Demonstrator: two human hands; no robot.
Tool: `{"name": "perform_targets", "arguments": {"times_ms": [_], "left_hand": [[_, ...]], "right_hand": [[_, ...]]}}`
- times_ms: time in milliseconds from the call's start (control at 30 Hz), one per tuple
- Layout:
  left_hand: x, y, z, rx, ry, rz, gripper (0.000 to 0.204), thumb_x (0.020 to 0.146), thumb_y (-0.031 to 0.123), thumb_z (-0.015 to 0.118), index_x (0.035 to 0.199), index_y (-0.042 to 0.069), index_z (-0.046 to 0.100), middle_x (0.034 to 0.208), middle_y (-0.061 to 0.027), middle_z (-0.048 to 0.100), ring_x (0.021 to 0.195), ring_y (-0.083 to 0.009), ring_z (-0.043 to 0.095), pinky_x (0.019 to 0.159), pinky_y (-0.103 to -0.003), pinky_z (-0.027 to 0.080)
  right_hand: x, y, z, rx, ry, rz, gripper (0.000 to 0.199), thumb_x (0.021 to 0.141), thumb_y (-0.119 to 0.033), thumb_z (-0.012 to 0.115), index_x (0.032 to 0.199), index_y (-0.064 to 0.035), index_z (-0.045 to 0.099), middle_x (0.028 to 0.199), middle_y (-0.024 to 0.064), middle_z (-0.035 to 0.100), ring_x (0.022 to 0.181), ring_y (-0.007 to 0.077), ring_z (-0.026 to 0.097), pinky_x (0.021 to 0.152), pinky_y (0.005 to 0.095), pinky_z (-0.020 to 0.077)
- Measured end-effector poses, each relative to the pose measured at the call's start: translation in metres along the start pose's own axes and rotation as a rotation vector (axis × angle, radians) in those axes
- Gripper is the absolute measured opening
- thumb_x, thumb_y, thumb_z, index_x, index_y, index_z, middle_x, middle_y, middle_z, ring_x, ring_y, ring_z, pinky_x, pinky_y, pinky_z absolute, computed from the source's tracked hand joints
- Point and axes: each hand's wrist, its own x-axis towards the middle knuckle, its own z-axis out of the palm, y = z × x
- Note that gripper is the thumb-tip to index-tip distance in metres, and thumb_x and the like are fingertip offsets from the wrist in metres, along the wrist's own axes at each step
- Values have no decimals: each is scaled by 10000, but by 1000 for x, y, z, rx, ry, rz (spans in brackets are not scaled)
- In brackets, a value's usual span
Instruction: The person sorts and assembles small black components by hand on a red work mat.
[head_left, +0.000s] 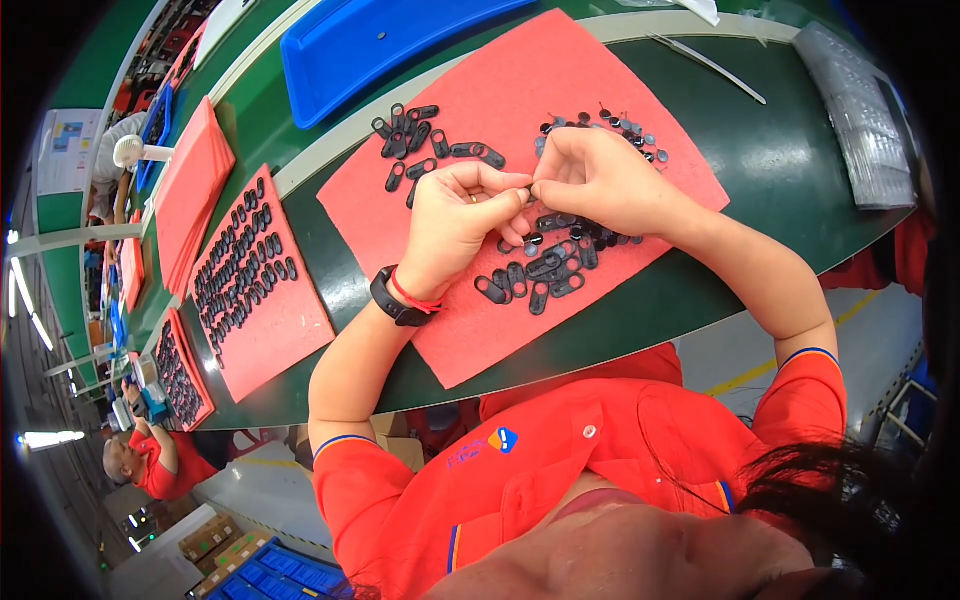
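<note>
Both my hands meet over a red foam sheet (pixel 450 345) on the green table. My left hand (pixel 450 215), with a black wristband, is closed, its thumb and finger pinching a small dark part mostly hidden by the fingertips. On the same part my right hand (pixel 595 180) closes in a pinch from the other side. Loose black oval pieces with a ring-shaped opening (pixel 545 270) lie just below the hands. A second group of these black pieces (pixel 408 130) is beyond my left hand. Small round dark and silvery discs (pixel 650 140) are scattered behind my right hand.
A blue tray (pixel 400 45) stands at the far side. Tweezers (pixel 710 68) and clear plastic trays (pixel 850 120) lie to the right. Leftward, another red sheet (pixel 285 340) carries rows of black pieces, near stacked red sheets (pixel 195 185). Another person (pixel 170 465) works farther along.
</note>
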Motion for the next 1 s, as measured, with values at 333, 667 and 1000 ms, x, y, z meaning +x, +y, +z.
{"name": "perform_targets", "arguments": {"times_ms": [333,667,1000], "left_hand": [[0,-1,2,-4,31,-1,110,803,-31,603,893,-93,612,706,-126,637,562,-135,623,487,-234,521],[2,4,-4,-34,-23,-46,148,811,11,643,953,-31,640,785,-75,654,597,-95,603,536,-205,501],[3,1,-5,-50,-45,-17,172,803,10,647,955,-67,628,784,-124,658,631,-135,640,583,-226,537]], "right_hand": [[-2,-1,2,-41,6,-4,104,796,-73,599,793,15,543,772,58,597,732,107,582,654,249,475],[4,5,-4,111,-40,20,105,804,-83,599,807,12,554,786,46,609,726,85,582,652,234,482],[4,6,-4,122,-33,19,103,800,-76,597,818,18,558,776,48,611,714,87,586,653,224,482]]}}
